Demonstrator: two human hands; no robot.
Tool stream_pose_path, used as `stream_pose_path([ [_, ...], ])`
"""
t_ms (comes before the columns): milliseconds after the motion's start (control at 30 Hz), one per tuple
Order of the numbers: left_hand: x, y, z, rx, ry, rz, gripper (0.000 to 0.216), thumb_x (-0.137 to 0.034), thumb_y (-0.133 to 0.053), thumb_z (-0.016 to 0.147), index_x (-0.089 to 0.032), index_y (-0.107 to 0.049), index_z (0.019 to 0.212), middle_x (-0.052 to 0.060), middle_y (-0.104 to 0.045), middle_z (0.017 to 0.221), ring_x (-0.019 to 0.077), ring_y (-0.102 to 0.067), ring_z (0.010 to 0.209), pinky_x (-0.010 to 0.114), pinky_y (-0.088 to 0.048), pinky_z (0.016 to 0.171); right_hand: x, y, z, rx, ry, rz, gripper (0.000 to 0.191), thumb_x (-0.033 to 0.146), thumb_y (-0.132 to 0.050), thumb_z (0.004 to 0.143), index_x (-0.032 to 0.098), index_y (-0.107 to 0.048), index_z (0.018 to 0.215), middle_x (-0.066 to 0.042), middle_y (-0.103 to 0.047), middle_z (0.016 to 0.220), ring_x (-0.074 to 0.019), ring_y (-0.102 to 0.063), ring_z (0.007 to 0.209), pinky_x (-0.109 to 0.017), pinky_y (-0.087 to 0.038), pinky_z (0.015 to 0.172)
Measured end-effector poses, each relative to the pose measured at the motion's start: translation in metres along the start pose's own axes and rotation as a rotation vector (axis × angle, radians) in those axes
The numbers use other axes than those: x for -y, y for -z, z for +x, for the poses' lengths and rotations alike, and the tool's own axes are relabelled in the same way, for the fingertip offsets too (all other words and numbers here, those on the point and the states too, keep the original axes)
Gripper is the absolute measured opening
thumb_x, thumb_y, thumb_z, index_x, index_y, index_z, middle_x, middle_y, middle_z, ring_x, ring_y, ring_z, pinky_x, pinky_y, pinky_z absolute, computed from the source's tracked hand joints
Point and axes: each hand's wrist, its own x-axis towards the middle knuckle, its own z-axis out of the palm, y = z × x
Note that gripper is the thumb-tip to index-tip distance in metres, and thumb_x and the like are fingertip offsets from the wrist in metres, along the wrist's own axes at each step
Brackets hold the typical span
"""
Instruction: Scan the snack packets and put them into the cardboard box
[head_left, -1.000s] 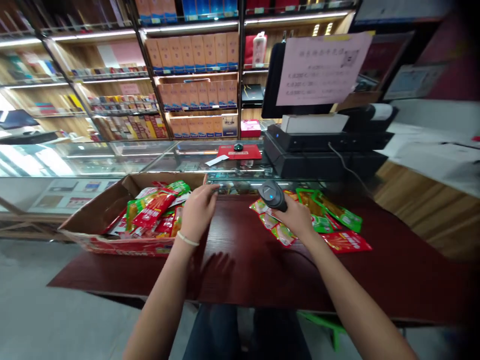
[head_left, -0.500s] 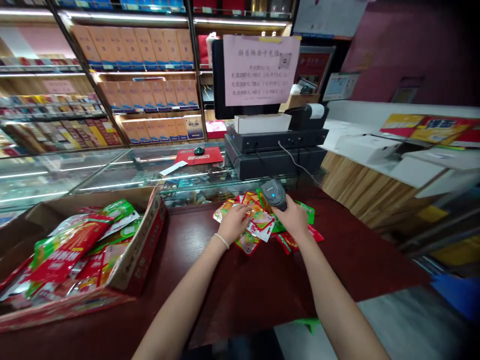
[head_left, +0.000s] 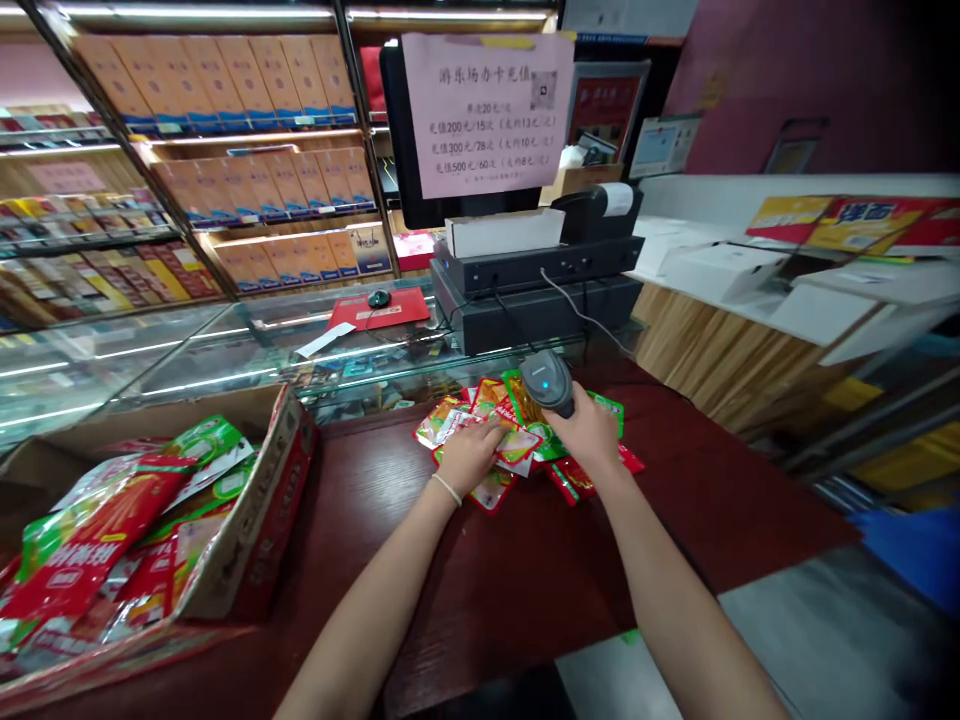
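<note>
My right hand [head_left: 592,436] grips a dark handheld barcode scanner [head_left: 548,382] with a blue light, held over a pile of red and green snack packets [head_left: 517,440] on the dark red table [head_left: 525,560]. My left hand [head_left: 471,455], a thin bracelet on its wrist, lies on the left side of that pile with its fingers closed on a small packet. A cardboard box [head_left: 255,520] full of more snack packets stands at the left of the table.
Behind the table runs a glass display counter [head_left: 225,350] with a red mouse pad and mouse [head_left: 379,299]. A black register with a monitor, a pink notice [head_left: 487,110] and a receipt printer [head_left: 600,205] stands on it. Shelves of boxed goods fill the back wall.
My left hand left the cardboard box and moved right onto the packet pile beside the scanner. The view swung right, so the box now sits at the far left.
</note>
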Motion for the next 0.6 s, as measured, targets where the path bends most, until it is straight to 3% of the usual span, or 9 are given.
stream_pose_path([
  [67,0.003,0.009,-0.006,-0.113,0.078,-0.141,0.039,-0.02,-0.052,0.089,-0.025,-0.058,0.128,0.009,-0.068,0.12,0.0223,-0.065,0.107,0.036,-0.05,0.094,0.0,-0.002,-0.002,-0.017,0.0,0.01,0.034,0.049,-0.058,0.079,0.021,-0.063,0.097,-0.009,-0.072,0.079,-0.0267,-0.065,0.069,-0.03,-0.034,0.059],
  [133,0.009,0.019,-0.013,-0.323,0.229,-0.346,0.034,-0.023,-0.052,0.091,-0.025,-0.061,0.123,0.008,-0.068,0.119,0.0211,-0.065,0.108,0.034,-0.049,0.095,0.002,-0.005,-0.005,-0.031,0.011,0.031,0.035,0.048,-0.059,0.079,0.021,-0.063,0.1,-0.009,-0.072,0.078,-0.0267,-0.065,0.069,-0.031,-0.035,0.059],
  [233,0.027,0.032,-0.027,-0.63,0.5,-0.773,0.027,-0.031,-0.06,0.087,-0.019,-0.066,0.111,0.009,-0.071,0.111,0.0233,-0.066,0.105,0.036,-0.049,0.094,0.009,-0.011,-0.012,-0.038,0.036,0.123,0.038,0.049,-0.059,0.078,0.021,-0.062,0.103,-0.009,-0.071,0.08,-0.027,-0.065,0.072,-0.031,-0.038,0.06],
  [300,0.042,0.038,-0.039,-0.743,0.622,-1.122,0.03,-0.034,-0.067,0.082,-0.017,-0.066,0.107,0.009,-0.072,0.106,0.0227,-0.068,0.098,0.037,-0.051,0.09,0.016,-0.014,-0.019,-0.029,0.044,0.237,0.041,0.049,-0.059,0.077,0.022,-0.061,0.108,-0.008,-0.071,0.083,-0.0266,-0.066,0.075,-0.031,-0.041,0.061],
  [433,0.067,0.047,-0.056,-0.782,0.69,-1.624,0.031,-0.029,-0.072,0.078,-0.016,-0.064,0.105,0.008,-0.072,0.105,0.0185,-0.069,0.093,0.035,-0.052,0.089,0.035,-0.017,-0.034,0.05,0.069,0.386,0.051,0.046,-0.062,0.075,0.025,-0.054,0.121,-0.005,-0.072,0.084,-0.0255,-0.067,0.076,-0.03,-0.045,0.06],
  [600,0.077,0.048,-0.058,-0.798,0.748,-1.809,0.02,-0.02,-0.068,0.08,-0.015,-0.065,0.099,0.008,-0.073,0.1,0.0171,-0.07,0.091,0.035,-0.051,0.092,0.052,-0.019,-0.05,0.291,0.29,0.314,0.061,0.04,-0.066,0.074,0.026,-0.046,0.13,-0.004,-0.073,0.091,-0.027,-0.07,0.075,-0.03,-0.045,0.06],
])
